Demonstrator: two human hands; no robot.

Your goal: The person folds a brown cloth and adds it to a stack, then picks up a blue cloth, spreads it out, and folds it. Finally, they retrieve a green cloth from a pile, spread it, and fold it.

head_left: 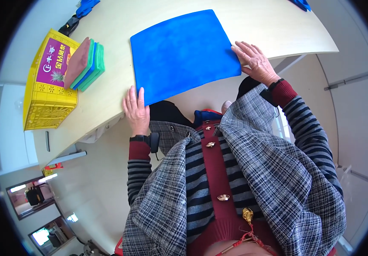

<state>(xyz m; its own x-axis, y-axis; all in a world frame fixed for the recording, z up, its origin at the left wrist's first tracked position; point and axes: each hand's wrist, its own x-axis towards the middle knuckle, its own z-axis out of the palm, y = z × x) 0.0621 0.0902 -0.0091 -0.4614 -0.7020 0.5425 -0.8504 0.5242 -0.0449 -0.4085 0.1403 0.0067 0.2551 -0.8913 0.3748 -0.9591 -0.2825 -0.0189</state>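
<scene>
Blue cloth lies flat, square, near table edge. Left hand and right hand rest open-palmed at its near corners, gripping nothing. Far left: stacked sponges, yellow crate.

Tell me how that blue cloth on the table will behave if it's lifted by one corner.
The blue cloth lies thin and flat against the table, so it will probably droop and fold rather than hold its shape. Its matte, fuzzy-looking surface suggests it is light and unlikely to slip from fingers. With the left hand and right hand at its edges, pushing it would likely bunch it.
</scene>
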